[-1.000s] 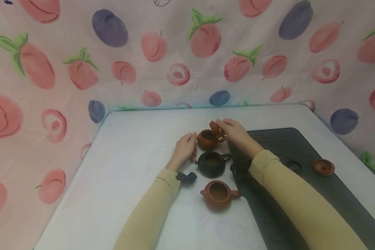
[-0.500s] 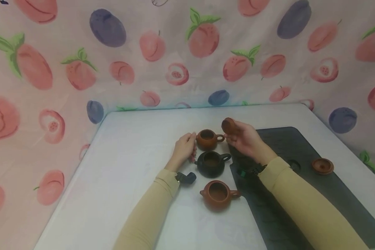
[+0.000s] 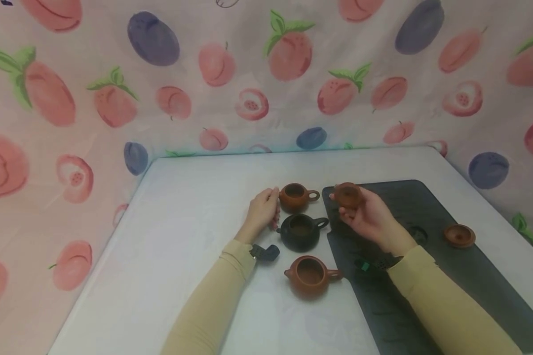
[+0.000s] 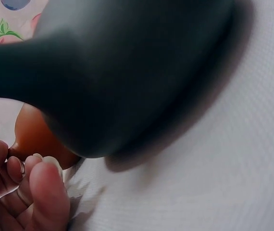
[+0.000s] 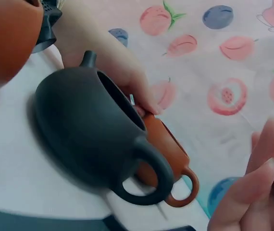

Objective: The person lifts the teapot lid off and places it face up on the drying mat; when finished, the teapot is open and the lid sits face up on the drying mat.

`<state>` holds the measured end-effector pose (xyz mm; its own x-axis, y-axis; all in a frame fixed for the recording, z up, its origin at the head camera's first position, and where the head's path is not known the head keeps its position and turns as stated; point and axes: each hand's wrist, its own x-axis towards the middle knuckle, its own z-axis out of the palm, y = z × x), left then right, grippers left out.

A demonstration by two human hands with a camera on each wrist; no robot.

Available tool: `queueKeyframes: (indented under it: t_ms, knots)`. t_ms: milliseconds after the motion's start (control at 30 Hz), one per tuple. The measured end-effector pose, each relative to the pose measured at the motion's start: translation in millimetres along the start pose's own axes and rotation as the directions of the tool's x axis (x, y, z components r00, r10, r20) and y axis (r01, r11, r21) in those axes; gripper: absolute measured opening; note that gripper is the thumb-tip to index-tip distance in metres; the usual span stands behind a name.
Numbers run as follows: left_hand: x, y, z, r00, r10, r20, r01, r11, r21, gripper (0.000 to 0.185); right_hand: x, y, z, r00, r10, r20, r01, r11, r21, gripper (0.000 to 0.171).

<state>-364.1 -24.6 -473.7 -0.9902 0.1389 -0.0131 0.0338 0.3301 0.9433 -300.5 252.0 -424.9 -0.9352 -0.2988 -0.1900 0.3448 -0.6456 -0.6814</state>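
Clay lid [image 3: 347, 195], small, light and likely fragile, sat pinched by its rim in the right hand [image 3: 368, 217], while the left hand [image 3: 262, 213] steadied the far teapot [image 3: 295, 197].

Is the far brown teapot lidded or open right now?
Open. The far brown teapot shows a bare mouth; its lid is held by the right hand over the dark tray.

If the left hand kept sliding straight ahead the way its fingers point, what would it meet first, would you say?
Most likely the far brown teapot: the left hand already lies at its spout side, fingertips about touching it. The black teapot sits just nearer the person, beside that line.
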Motion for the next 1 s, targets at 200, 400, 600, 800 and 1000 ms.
queueKeyframes:
  t_ms: [200,400,600,800,1000]
  knots:
    - [-2.2,0.8,0.7,1.0,0.004,-0.007,-0.004,1.0,0.006,0.048,-18.2,-3.4,-5.8,0.997,-0.041,0.063,0.052,0.981,-0.186,0.049]
    - [-2.8,3.4,1.0,1.0,0.018,-0.009,-0.018,1.0,-0.001,0.047,-47.1,-8.6,-7.6,0.97,-0.237,-0.061,0.109,0.644,-0.757,0.035]
    - [-3.0,1.5,1.1,1.0,0.014,-0.007,-0.014,1.0,-0.008,0.046,-66.9,-6.7,-18.7,0.9,-0.428,-0.075,-0.057,0.056,-0.997,0.064]
    - [-3.2,-2.4,1.3,1.0,0.028,0.007,-0.028,0.999,-0.021,0.048,-70.3,3.3,-27.5,0.925,-0.38,0.005,-0.074,-0.194,-0.978,0.056]
    - [-2.0,-2.2,1.1,1.0,0.028,0.003,-0.028,0.999,-0.02,0.047,-70.2,6.1,-30.4,0.936,-0.35,0.026,-0.068,-0.254,-0.965,0.064]
